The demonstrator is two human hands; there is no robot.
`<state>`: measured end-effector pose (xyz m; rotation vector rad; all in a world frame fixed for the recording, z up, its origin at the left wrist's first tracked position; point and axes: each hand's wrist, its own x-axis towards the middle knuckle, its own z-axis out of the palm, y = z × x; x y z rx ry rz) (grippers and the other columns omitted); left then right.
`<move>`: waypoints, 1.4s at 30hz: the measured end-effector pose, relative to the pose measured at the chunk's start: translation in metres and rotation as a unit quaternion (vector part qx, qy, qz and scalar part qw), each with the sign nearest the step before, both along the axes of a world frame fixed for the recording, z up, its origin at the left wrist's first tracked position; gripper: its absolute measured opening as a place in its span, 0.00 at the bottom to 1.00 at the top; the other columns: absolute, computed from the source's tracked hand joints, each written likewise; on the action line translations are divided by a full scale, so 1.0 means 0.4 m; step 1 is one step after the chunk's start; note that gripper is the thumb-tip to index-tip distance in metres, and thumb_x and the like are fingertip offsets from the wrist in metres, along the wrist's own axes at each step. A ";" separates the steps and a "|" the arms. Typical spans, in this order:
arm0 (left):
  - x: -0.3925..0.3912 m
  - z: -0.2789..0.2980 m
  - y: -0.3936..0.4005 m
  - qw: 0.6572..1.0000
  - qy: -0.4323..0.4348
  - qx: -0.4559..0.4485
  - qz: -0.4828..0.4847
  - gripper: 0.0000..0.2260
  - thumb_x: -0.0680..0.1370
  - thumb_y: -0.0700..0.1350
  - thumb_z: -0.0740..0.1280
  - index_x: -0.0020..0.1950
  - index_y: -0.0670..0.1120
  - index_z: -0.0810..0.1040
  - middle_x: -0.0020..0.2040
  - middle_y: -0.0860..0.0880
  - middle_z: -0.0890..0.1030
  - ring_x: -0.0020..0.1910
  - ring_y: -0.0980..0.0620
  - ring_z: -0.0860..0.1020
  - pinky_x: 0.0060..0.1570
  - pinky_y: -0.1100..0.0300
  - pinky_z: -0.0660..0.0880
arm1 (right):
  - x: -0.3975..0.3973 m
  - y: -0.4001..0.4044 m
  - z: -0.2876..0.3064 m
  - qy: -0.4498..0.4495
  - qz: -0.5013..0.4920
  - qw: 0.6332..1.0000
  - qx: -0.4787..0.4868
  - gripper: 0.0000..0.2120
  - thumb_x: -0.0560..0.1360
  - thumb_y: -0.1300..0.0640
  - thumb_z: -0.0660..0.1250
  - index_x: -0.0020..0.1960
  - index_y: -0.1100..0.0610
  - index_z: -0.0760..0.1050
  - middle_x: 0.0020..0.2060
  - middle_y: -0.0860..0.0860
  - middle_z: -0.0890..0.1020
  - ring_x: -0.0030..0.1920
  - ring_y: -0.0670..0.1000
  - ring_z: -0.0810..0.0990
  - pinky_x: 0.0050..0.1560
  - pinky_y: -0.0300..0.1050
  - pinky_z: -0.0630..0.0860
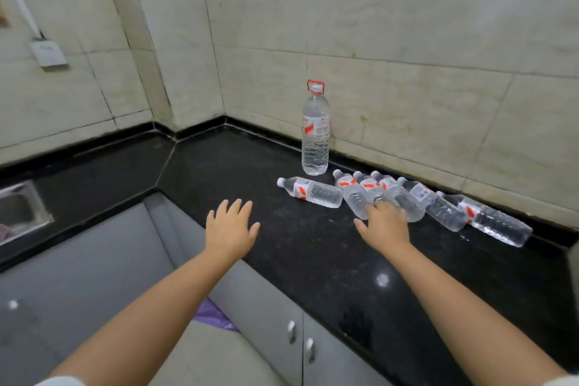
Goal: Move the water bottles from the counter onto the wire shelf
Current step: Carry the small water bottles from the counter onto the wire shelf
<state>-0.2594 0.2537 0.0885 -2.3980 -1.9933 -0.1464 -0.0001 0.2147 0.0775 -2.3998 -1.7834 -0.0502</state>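
Observation:
Several small clear water bottles with red-and-white labels lie on their sides in a row on the black counter (pixel 282 247); one lies apart at the left (pixel 310 192), the others are side by side (pixel 404 197) out to the far right (pixel 495 222). A large bottle (pixel 315 135) with a red handle stands upright behind them by the wall. My right hand (pixel 383 224) reaches onto the row, its fingertips touching the bottoms of two middle bottles and its thumb spread out to the left. My left hand (pixel 231 229) hovers flat with spread fingers over the counter's front edge, holding nothing. No wire shelf shows.
A steel sink (pixel 18 210) sits in the counter at the far left. Grey cabinet doors with metal knobs (pixel 300 345) run below the counter. Tiled walls close off the corner behind, with a white box (pixel 48 55) on the left wall.

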 end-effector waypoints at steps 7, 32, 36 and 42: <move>0.051 -0.107 0.238 0.998 0.001 -0.052 -0.036 0.25 0.80 0.55 0.52 0.75 0.49 0.53 0.76 0.49 0.56 0.76 0.46 0.51 0.73 0.50 0.54 | 0.073 0.188 -0.109 0.019 -0.062 0.997 -0.052 0.21 0.77 0.47 0.58 0.65 0.57 0.70 0.63 0.54 0.74 0.65 0.56 0.70 0.66 0.53 0.65; 0.454 -0.351 0.762 0.933 -0.162 -0.146 -0.287 0.30 0.69 0.63 0.45 0.47 0.49 0.80 0.49 0.54 0.81 0.56 0.55 0.75 0.68 0.55 0.46 | 0.190 0.597 -0.347 0.005 -0.115 0.992 -0.060 0.38 0.40 0.49 0.83 0.48 0.60 0.81 0.36 0.61 0.81 0.34 0.61 0.80 0.30 0.49 0.77; 0.390 -0.349 0.729 0.902 -0.156 -0.211 -0.342 0.31 0.66 0.64 0.47 0.44 0.46 0.81 0.49 0.53 0.82 0.62 0.57 0.73 0.67 0.58 0.43 | 0.158 0.524 -0.345 0.026 -0.106 0.992 -0.067 0.38 0.41 0.51 0.83 0.49 0.61 0.80 0.34 0.61 0.79 0.33 0.61 0.79 0.30 0.50 0.77; 0.301 -0.337 0.641 0.922 -0.104 -0.233 -0.291 0.17 0.72 0.51 0.68 0.56 0.43 0.75 0.71 0.50 0.67 0.75 0.53 0.51 0.70 0.52 0.37 | 0.049 0.388 -0.264 0.067 -0.134 0.973 -0.174 0.32 0.67 0.49 0.70 0.67 0.56 0.63 0.57 0.58 0.71 0.57 0.58 0.71 0.51 0.48 0.71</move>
